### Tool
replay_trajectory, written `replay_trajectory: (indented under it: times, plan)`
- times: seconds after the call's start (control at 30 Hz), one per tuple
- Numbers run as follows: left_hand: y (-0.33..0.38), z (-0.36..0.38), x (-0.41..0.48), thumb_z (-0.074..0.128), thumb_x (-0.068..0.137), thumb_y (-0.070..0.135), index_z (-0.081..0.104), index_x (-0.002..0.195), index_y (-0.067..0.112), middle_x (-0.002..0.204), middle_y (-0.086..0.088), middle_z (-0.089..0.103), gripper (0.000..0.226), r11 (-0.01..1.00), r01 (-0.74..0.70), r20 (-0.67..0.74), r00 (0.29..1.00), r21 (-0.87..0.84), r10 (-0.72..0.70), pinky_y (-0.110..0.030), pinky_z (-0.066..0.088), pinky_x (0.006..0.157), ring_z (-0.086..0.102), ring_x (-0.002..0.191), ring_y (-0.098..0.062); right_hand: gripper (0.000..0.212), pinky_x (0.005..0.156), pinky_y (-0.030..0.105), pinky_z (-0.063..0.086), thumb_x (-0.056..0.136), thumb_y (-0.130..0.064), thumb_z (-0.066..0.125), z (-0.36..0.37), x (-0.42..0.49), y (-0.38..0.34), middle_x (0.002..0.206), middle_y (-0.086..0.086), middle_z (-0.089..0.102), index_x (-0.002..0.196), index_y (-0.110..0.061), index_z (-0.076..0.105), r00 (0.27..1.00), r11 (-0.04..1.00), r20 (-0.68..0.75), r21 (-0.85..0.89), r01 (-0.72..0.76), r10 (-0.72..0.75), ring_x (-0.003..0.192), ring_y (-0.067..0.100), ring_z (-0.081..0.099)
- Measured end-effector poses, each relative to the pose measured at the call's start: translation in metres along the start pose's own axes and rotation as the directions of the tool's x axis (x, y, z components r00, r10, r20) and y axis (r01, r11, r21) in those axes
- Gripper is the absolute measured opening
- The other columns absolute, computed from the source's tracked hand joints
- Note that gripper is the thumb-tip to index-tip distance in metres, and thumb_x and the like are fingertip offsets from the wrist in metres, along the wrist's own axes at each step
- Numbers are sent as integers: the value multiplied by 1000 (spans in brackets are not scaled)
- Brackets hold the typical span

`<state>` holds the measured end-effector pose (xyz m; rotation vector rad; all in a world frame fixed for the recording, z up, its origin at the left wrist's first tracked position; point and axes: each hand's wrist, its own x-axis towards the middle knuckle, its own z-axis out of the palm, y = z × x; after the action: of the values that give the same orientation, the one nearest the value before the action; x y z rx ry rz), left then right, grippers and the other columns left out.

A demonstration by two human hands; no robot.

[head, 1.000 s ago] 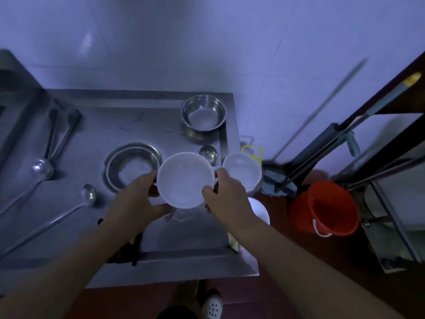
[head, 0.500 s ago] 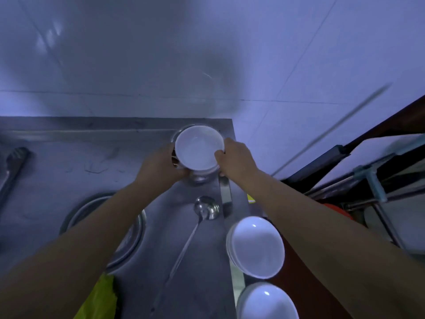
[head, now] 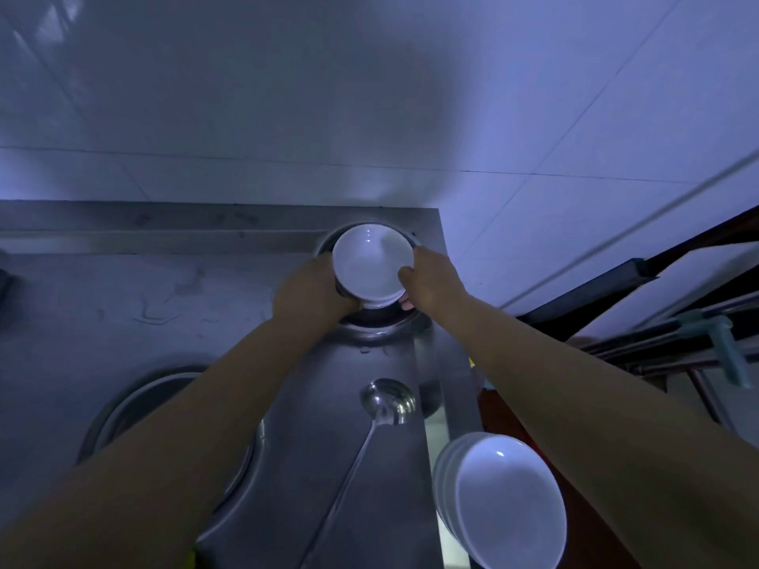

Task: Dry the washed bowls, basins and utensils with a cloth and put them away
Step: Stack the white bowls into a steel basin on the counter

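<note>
Both grips clamp opposite rim edges: left hand [head: 312, 291] and right hand [head: 433, 281] hold the glossy round white bowl [head: 369, 264] over the round steel basin [head: 380, 327], far right on the grey steel counter [head: 164, 305], likely light, slick, breakable.

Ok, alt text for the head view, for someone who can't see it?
The left hand and right hand hold a white bowl in or over a steel basin at the steel counter's back right corner. A ladle lies nearer, and stacked white bowls sit beyond the counter's right edge.
</note>
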<state>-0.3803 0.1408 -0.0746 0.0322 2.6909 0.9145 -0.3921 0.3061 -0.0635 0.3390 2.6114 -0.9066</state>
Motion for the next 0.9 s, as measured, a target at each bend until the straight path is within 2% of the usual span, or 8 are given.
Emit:
replay_trajectory:
  times: [0.27,0.37,0.47,0.57,0.63,0.7,0.83,0.9]
  plan:
    - [-5,10,-1,62,78,31,45,129,17,119,-9,59,56,999,22,-55,998,44,-19,-34,44,77,59,103,-32,23,73,46,56,93,-24,50,1,0,4,92,19,65,105,-4,50,999,1000,-48,14,10,-9,69,33,68]
    - [-1,3,-17,59,80,25,40,132,15,123,-11,53,56,987,25,-78,997,159,-12,-36,43,76,58,102,-34,23,69,33,46,93,-25,48,-14,-18,6,92,10,62,108,-9,53,991,966,-100,-250,57,-85,80,29,58]
    - [14,-4,-49,54,88,24,32,138,13,130,-10,46,56,931,-27,-88,994,363,63,-37,41,70,55,103,-32,25,68,32,42,93,-20,45,-35,-53,14,101,8,64,113,-15,58,940,822,-172,-547,157,-294,92,31,58]
    - [31,-6,-95,52,91,24,32,142,15,136,-5,45,56,922,-106,-147,974,371,172,-37,44,71,56,106,-29,17,56,28,36,83,-12,60,-51,-95,32,82,6,67,98,-14,68,816,661,-213,-707,251,-538,74,29,60]
    - [36,-5,-128,54,90,25,37,140,15,134,-5,48,53,935,-104,-153,974,340,164,-38,46,74,57,107,-30,13,51,26,36,71,-9,69,-62,-127,45,67,5,63,83,-14,70,759,622,-234,-734,271,-607,59,27,56]
    - [33,1,-159,59,88,25,44,136,12,130,-8,52,52,933,-91,-133,980,348,145,-41,48,75,59,105,-32,12,52,28,36,70,-8,67,-70,-160,63,66,5,61,81,-14,68,726,581,-218,-759,294,-652,59,27,54]
    - [32,27,-232,83,62,14,63,114,6,102,-11,68,56,883,-115,-101,978,455,180,-36,52,51,68,75,-32,14,56,35,36,73,-9,62,-83,-227,106,72,6,58,85,-16,65,686,546,-200,-769,333,-700,67,30,53]
    - [33,44,-267,88,51,14,64,109,8,94,-8,68,63,877,-123,-69,982,464,174,-32,50,45,67,68,-30,14,56,38,39,74,-9,62,-81,-255,131,74,6,57,86,-16,65,687,566,-190,-735,374,-701,69,31,52]
